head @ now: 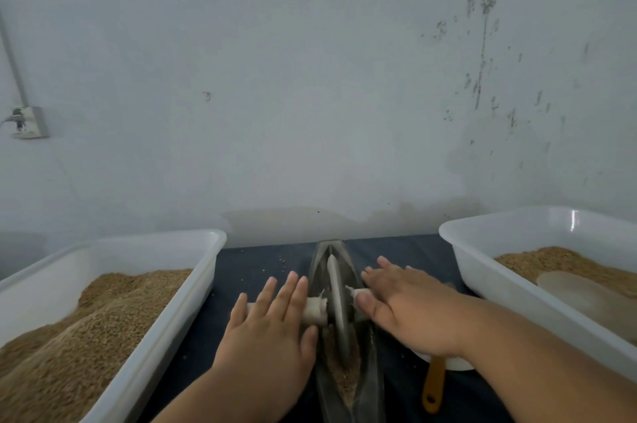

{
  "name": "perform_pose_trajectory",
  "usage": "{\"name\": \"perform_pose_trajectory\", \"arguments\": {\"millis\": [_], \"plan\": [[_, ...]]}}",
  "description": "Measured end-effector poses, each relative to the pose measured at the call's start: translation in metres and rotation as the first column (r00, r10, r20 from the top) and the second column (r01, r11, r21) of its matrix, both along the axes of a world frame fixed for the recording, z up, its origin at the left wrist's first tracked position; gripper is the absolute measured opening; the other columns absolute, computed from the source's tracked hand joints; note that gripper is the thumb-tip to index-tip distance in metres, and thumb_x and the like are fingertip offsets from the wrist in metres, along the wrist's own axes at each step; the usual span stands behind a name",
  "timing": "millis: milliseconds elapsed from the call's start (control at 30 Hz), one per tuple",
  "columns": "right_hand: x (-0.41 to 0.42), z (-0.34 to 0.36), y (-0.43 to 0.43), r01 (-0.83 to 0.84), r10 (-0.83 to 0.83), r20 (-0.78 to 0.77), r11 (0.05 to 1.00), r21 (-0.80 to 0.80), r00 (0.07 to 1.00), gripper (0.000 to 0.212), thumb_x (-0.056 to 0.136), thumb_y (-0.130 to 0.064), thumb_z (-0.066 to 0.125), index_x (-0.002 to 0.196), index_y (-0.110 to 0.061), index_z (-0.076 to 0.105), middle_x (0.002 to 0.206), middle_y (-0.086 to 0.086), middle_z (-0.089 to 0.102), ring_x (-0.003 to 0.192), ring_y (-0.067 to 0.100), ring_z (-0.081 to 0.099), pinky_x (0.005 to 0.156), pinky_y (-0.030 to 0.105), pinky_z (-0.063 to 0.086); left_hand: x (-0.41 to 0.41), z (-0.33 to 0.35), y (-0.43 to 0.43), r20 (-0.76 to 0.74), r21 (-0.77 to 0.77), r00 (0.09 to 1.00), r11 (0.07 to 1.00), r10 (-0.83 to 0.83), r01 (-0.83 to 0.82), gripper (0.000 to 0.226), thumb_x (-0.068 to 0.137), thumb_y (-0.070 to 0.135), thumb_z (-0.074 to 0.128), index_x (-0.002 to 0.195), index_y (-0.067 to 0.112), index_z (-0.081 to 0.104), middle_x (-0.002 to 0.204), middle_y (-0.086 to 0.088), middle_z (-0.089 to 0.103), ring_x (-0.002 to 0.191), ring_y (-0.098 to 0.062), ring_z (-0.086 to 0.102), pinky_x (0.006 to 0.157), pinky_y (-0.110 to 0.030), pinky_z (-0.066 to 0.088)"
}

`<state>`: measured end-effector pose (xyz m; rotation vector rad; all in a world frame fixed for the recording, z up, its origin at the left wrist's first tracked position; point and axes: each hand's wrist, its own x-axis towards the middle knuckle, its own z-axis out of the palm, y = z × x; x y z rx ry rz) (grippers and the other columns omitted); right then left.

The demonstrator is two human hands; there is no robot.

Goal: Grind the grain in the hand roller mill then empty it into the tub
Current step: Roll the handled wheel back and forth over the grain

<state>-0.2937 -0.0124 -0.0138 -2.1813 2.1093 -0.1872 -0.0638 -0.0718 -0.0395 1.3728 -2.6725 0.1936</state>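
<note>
A boat-shaped dark metal trough (374, 384) of the hand roller mill lies on the dark cloth between my hands. A thin metal wheel (336, 288) stands upright in it on a pale axle (315, 310). Brown ground grain (339, 371) lies in the trough's near half. My left hand (270, 322) rests flat on the axle's left end with straight fingers. My right hand (403, 305) lies flat over the axle's right end, thumb beside the wheel. A white tub (206, 267) heaped with grain stands at the left, and another white tub (482, 271) at the right.
The right tub holds grain and a pale round object (579, 291). A wooden-handled tool (432, 384) and a white dish edge (458, 365) lie under my right wrist. The wall is close behind the table, with a socket (29, 121) at far left.
</note>
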Motion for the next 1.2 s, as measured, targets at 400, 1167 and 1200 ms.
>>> {"name": "perform_pose_trajectory", "arguments": {"millis": [400, 1167, 1200], "plan": [[-0.031, -0.007, -0.105, 0.196, -0.200, -0.029, 0.976, -0.096, 0.979, 0.074, 0.097, -0.066, 0.004, 0.159, -0.027, 0.003, 0.165, -0.008, -0.016, 0.150, 0.009, -0.017, 0.122, 0.046, -0.009, -0.054, 0.025, -0.097, 0.016, 0.103, 0.999, 0.993, 0.048, -0.050, 0.059, 0.103, 0.044, 0.007, 0.156, 0.024, -0.010, 0.163, 0.006, -0.015, 0.150, -0.022, -0.015, 0.121, -0.050, -0.004], [0.004, 0.003, 0.003, 0.032, -0.031, -0.013, 0.999, 0.039, 0.999, 0.096, 0.079, -0.079, -0.003, 0.158, -0.028, 0.017, 0.164, -0.013, 0.013, 0.150, 0.002, 0.000, 0.122, 0.033, 0.010, -0.002, -0.001, -0.011, -0.018, 0.027, 1.000, 0.999, -0.017, 0.018, 0.064, 0.100, 0.050, 0.015, 0.153, 0.032, -0.016, 0.161, 0.015, -0.018, 0.149, -0.011, -0.015, 0.121, -0.041, -0.005], [0.003, 0.003, -0.003, 0.034, -0.034, -0.010, 0.999, 0.042, 0.999, 0.094, 0.080, -0.078, -0.002, 0.158, -0.028, 0.018, 0.164, -0.012, 0.014, 0.150, 0.003, 0.001, 0.122, 0.034, 0.010, -0.003, 0.001, -0.016, -0.013, 0.047, 1.000, 0.999, -0.024, 0.025, 0.063, 0.101, 0.050, 0.014, 0.154, 0.031, -0.015, 0.162, 0.014, -0.016, 0.149, -0.011, -0.014, 0.121, -0.041, -0.004]]}}
